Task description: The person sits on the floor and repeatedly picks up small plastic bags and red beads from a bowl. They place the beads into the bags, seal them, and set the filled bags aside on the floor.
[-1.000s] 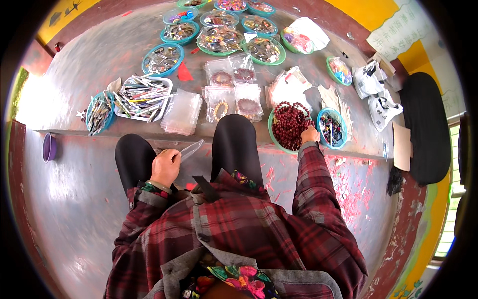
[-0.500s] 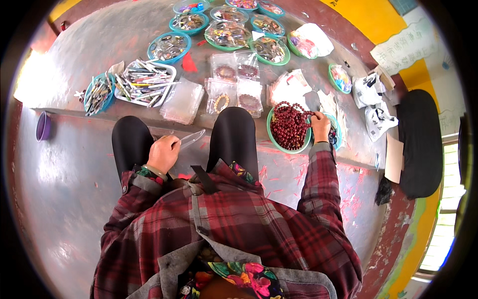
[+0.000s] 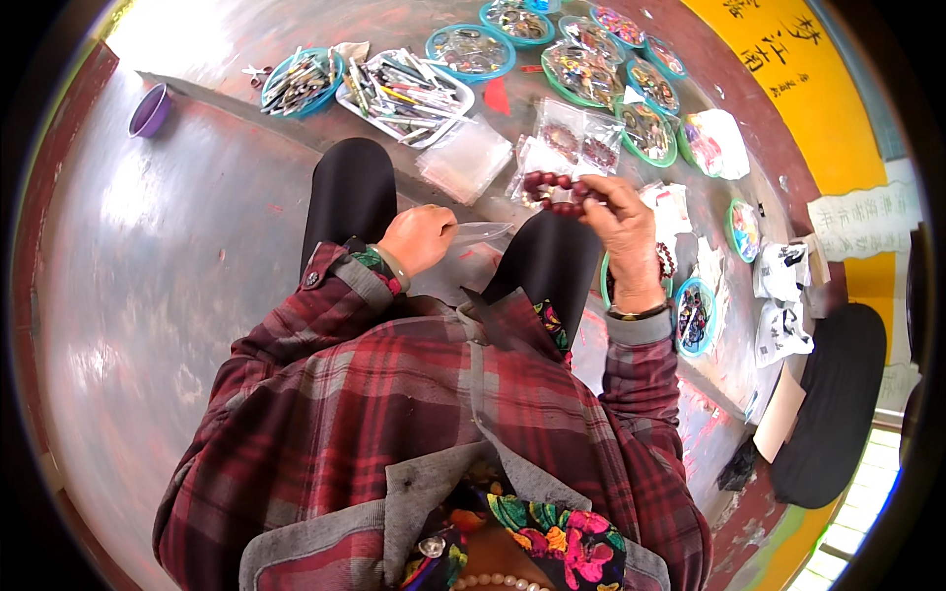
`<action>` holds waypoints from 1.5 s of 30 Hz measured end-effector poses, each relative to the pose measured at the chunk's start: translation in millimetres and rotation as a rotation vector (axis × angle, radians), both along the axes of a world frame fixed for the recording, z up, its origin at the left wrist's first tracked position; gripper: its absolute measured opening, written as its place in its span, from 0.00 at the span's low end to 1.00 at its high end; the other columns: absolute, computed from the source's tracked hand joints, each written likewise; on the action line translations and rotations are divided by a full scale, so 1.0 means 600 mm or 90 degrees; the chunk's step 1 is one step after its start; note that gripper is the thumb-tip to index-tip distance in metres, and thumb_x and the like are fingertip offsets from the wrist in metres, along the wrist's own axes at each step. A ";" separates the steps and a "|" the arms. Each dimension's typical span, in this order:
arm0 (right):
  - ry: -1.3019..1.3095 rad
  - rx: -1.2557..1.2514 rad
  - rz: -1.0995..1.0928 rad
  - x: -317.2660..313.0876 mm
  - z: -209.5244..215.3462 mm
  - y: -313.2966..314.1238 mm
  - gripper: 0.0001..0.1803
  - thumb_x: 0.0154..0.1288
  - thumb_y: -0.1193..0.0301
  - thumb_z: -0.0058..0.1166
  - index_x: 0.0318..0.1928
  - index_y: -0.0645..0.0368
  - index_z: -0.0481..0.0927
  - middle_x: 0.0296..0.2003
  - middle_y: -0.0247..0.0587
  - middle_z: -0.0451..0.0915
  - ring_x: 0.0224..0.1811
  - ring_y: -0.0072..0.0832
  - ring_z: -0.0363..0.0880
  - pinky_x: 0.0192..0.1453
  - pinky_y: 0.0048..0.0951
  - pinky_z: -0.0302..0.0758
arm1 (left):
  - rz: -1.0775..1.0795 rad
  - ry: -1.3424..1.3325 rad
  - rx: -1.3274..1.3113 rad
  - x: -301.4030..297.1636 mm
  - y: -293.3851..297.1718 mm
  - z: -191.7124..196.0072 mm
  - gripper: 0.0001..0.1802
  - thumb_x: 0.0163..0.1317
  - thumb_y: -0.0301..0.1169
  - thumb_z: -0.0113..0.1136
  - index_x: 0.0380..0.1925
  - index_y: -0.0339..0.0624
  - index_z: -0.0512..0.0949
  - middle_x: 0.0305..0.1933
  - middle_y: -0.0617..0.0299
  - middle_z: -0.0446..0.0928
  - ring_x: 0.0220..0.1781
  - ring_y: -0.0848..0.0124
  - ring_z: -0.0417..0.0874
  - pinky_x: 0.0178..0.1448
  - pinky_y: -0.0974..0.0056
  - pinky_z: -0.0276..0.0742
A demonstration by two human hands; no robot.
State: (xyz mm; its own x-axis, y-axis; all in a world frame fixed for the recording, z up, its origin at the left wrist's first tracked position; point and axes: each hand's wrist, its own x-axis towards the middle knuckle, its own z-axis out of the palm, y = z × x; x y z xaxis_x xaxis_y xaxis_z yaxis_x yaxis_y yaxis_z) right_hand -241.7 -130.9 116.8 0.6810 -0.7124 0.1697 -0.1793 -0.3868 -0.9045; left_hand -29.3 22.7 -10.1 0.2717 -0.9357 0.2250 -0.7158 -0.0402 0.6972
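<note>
a dark red bead bracelet (image 3: 555, 192) is pinched in the raised right hand (image 3: 623, 222); a clear plastic bag (image 3: 480, 232) is clamped in the left hand (image 3: 418, 239). bead-filled teal bowls (image 3: 470, 51) are spread on the low grey desk (image 3: 296, 20), beside a yellow wall (image 3: 788, 98).

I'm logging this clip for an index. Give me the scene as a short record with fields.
setting: person seated on the floor, low ledge ahead
left hand: holds a clear plastic bag
right hand: lifts a dark red bead bracelet
nearby: round trays of small items, purple cup
</note>
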 end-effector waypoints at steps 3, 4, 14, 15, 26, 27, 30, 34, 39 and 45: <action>-0.066 0.055 0.109 0.054 -0.021 0.043 0.14 0.55 0.80 0.51 0.43 0.60 0.79 0.35 0.32 0.76 0.36 0.18 0.73 0.40 0.18 0.70 | -0.002 0.005 0.006 0.003 0.000 0.001 0.07 0.54 0.30 0.53 0.27 0.38 0.77 0.28 0.48 0.75 0.34 0.50 0.77 0.38 0.53 0.73; -0.055 0.047 0.132 0.062 -0.036 0.048 0.14 0.54 0.80 0.51 0.43 0.60 0.79 0.35 0.32 0.75 0.36 0.18 0.73 0.40 0.18 0.70 | -0.001 0.004 0.015 0.003 0.000 0.004 0.07 0.54 0.30 0.53 0.28 0.38 0.77 0.29 0.48 0.76 0.34 0.49 0.77 0.38 0.53 0.73; 0.050 0.034 0.147 0.063 -0.083 0.053 0.14 0.53 0.80 0.51 0.42 0.62 0.79 0.36 0.34 0.75 0.37 0.20 0.73 0.42 0.20 0.71 | -0.006 0.051 0.033 0.016 0.003 0.004 0.09 0.55 0.30 0.52 0.31 0.37 0.78 0.30 0.47 0.77 0.35 0.49 0.78 0.39 0.53 0.73; 0.071 0.017 0.152 0.061 -0.082 0.052 0.13 0.54 0.81 0.51 0.43 0.63 0.78 0.37 0.34 0.74 0.38 0.20 0.74 0.44 0.20 0.71 | -0.009 0.055 0.029 0.017 0.002 0.000 0.09 0.55 0.31 0.52 0.30 0.38 0.78 0.30 0.47 0.77 0.35 0.49 0.78 0.39 0.53 0.73; 0.188 -0.295 0.250 0.107 -0.091 0.095 0.08 0.52 0.75 0.52 0.36 0.57 0.74 0.32 0.42 0.75 0.37 0.41 0.75 0.38 0.36 0.72 | -0.073 0.023 -0.011 0.017 0.002 -0.002 0.09 0.53 0.29 0.51 0.27 0.37 0.79 0.29 0.50 0.77 0.36 0.51 0.76 0.41 0.53 0.72; 0.190 -0.315 0.253 0.110 -0.098 0.097 0.09 0.51 0.75 0.53 0.36 0.57 0.74 0.32 0.42 0.74 0.37 0.41 0.75 0.38 0.36 0.72 | -0.077 0.028 -0.007 0.018 0.001 -0.003 0.09 0.54 0.29 0.51 0.27 0.37 0.79 0.29 0.50 0.77 0.36 0.51 0.76 0.41 0.53 0.72; 0.205 -0.380 0.253 0.118 -0.128 0.100 0.10 0.51 0.76 0.53 0.37 0.58 0.72 0.33 0.45 0.74 0.37 0.44 0.75 0.39 0.40 0.71 | -0.085 0.041 0.007 0.019 0.000 -0.005 0.09 0.54 0.30 0.51 0.27 0.37 0.80 0.30 0.50 0.77 0.37 0.51 0.77 0.42 0.53 0.72; 0.203 -0.405 0.240 0.123 -0.143 0.109 0.10 0.52 0.78 0.49 0.37 0.61 0.69 0.33 0.50 0.73 0.37 0.48 0.72 0.39 0.43 0.69 | -0.074 0.062 0.043 0.017 0.001 0.005 0.10 0.54 0.31 0.51 0.28 0.38 0.80 0.30 0.49 0.78 0.36 0.51 0.77 0.41 0.54 0.73; 0.159 -0.314 0.206 0.120 -0.152 0.109 0.12 0.52 0.81 0.48 0.39 0.60 0.68 0.35 0.49 0.73 0.37 0.47 0.74 0.39 0.41 0.72 | -0.067 0.095 0.023 0.022 0.002 0.004 0.11 0.54 0.32 0.51 0.29 0.39 0.80 0.28 0.48 0.77 0.34 0.50 0.78 0.38 0.54 0.73; 0.044 -0.066 0.026 0.088 -0.154 0.071 0.17 0.51 0.84 0.48 0.44 0.62 0.74 0.40 0.46 0.77 0.40 0.30 0.79 0.41 0.26 0.76 | -0.045 0.125 -0.017 0.032 0.007 0.015 0.09 0.56 0.32 0.55 0.28 0.39 0.80 0.25 0.50 0.77 0.29 0.55 0.79 0.33 0.59 0.73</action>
